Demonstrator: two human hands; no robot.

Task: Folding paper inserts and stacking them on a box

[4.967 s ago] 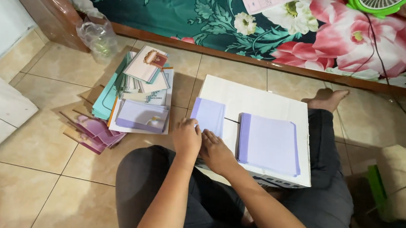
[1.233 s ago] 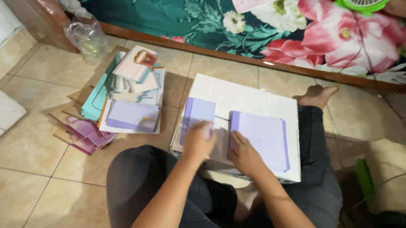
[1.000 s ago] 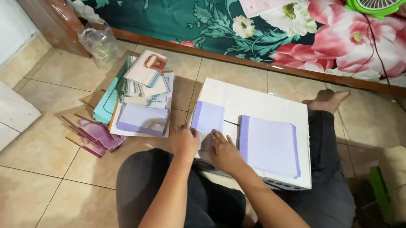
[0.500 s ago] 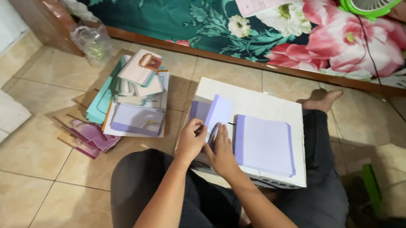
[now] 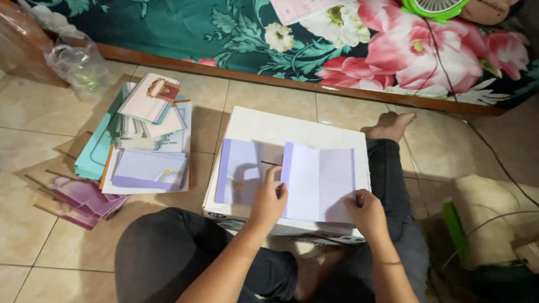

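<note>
A white box point(image 5: 265, 124) rests on my lap as a work surface. On it lie pale lilac paper sheets: one flat sheet point(image 5: 239, 171) at the left and an unfolded, creased card point(image 5: 317, 182) at the right. My left hand point(image 5: 269, 199) pinches the near left edge of the unfolded card. My right hand point(image 5: 366, 213) holds that card's near right corner. A thin dark line, maybe a pen or pin, shows just above my left fingers.
Stacks of cards and envelopes point(image 5: 144, 138) sit on the tiled floor at the left, with purple pieces point(image 5: 83, 198) beside them. A floral mattress point(image 5: 304, 32) runs along the back. A crumpled plastic bag point(image 5: 77, 66) and a green fan point(image 5: 438, 1) are nearby.
The lilac card that I held folded and upright half a second ago is now spread open flat on the box. My right hand has shifted right to its corner.
</note>
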